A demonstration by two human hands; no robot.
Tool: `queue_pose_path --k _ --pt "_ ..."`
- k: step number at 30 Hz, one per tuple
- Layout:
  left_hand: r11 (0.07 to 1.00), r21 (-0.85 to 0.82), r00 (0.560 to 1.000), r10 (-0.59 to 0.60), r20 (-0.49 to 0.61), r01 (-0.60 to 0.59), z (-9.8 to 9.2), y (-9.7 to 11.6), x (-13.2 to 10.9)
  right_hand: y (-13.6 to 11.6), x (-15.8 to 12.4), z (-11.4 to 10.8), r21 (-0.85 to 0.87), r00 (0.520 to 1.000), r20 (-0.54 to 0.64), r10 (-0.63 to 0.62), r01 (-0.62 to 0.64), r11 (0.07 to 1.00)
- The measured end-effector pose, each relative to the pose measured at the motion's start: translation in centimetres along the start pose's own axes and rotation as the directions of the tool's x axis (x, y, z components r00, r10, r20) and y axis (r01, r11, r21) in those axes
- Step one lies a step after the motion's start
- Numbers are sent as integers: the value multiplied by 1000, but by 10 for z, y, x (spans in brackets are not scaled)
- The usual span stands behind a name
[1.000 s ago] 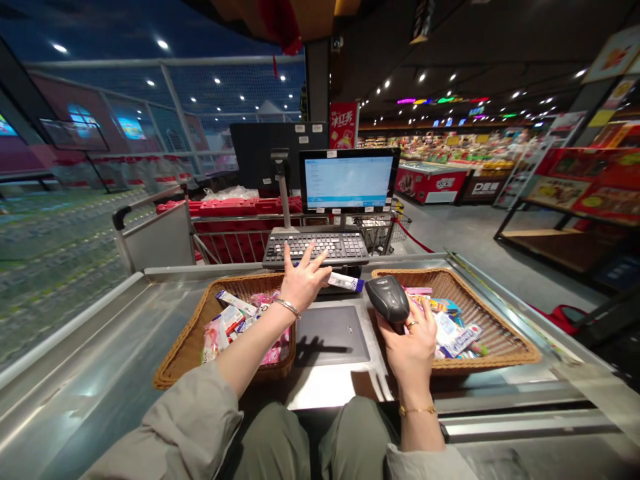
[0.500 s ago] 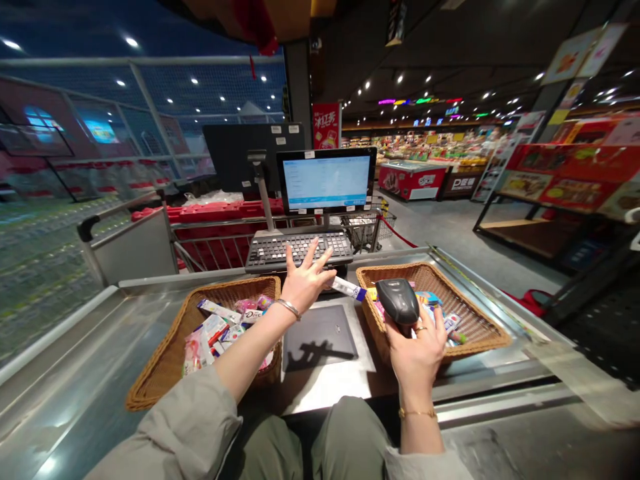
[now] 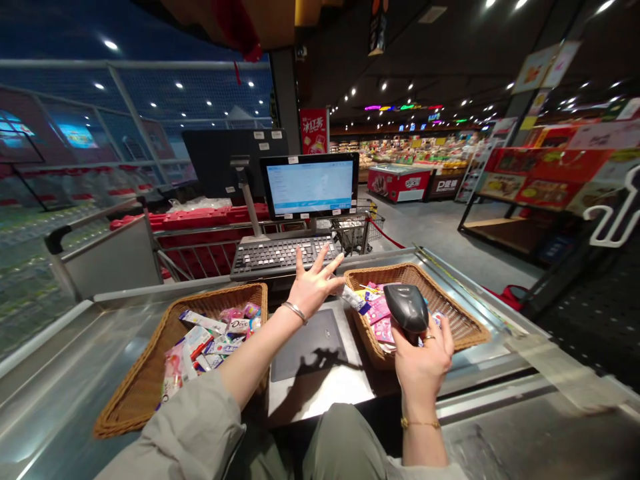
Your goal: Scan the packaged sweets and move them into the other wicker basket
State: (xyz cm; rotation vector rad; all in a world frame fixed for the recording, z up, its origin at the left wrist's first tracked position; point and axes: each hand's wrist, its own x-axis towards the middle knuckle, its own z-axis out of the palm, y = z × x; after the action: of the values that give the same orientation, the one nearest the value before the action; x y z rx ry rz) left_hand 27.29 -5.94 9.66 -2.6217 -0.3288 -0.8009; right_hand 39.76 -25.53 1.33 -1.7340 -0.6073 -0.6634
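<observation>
My left hand [image 3: 314,285] reaches over the right part of the black keyboard [image 3: 273,257], fingers spread. A slim white-and-purple candy packet [image 3: 354,300] sticks out from beneath its thumb, its far end over the left rim of the right wicker basket [image 3: 477,333]. Held in my right hand [image 3: 424,357] is a black barcode scanner [image 3: 406,308], raised above that basket and hiding some of the pink and coloured packets [image 3: 381,310] inside. To the left, a second wicker basket [image 3: 131,387] holds a heap of small sweets [image 3: 210,343], partly covered by my left forearm.
Behind the keyboard stands a lit monitor [image 3: 310,187], with a dark screen back [image 3: 230,157] beside it. A flat grey pad [image 3: 310,347] lies on the metal counter [image 3: 65,373] between the baskets. A cart with red contents [image 3: 200,223] stands beyond the counter.
The camera view has turned slightly right. My left hand has shifted right with the packet, towards the right basket. The scanner has moved right over that basket, uncovering pink packets.
</observation>
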Motion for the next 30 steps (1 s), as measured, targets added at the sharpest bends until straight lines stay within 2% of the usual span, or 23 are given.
queue_pose_path --k 6,12,24,26,28,30 --pt "998 28 998 61 -19 -60 10 8 11 7 4 -3 31 998 -19 63 -62 998" --pt "992 48 991 119 -64 -116 19 16 20 14 5 -5 -18 992 -53 116 -117 993" --pt "985 13 985 171 -22 -170 33 36 39 32 10 -6 -56 980 -155 122 -132 990" --pt "989 8 989 145 -18 -145 39 47 46 33 10 -6 -70 975 -192 117 -132 989" --pt "1000 -1 1000 21 -13 -21 45 59 53 34 10 -6 -83 971 -211 113 -133 988" --pt "999 -25 999 -41 -3 41 50 70 56 36 11 -6 -93 970 -214 116 -138 986"
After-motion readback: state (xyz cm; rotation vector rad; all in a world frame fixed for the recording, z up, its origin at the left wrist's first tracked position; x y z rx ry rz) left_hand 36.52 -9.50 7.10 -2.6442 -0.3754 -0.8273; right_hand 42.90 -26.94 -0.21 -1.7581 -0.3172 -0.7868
